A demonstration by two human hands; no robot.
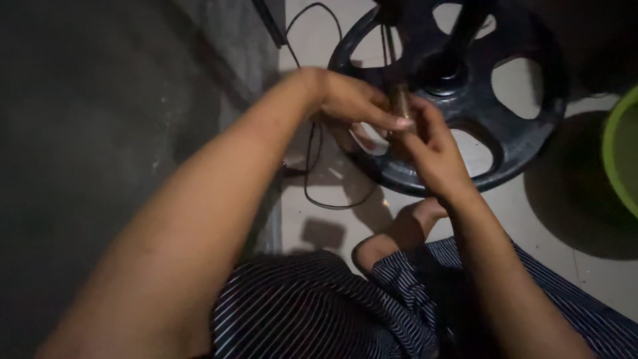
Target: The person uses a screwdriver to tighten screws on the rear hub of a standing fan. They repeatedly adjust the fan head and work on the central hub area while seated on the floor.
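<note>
Dim light, detail poor. Left hand & right hand meet at 12 o'clock of view, both sets of fingers pinched round a small brownish cylinder, held upright between them; its lower end hidden by fingers, what it is can't be told. Behind it, black spoked round base on floor, top cut off by frame. Black cable loops at 9 o'clock of base. Green tub at 3 o'clock, mostly out of frame. Striped cloth over lap at 6 o'clock.
</note>
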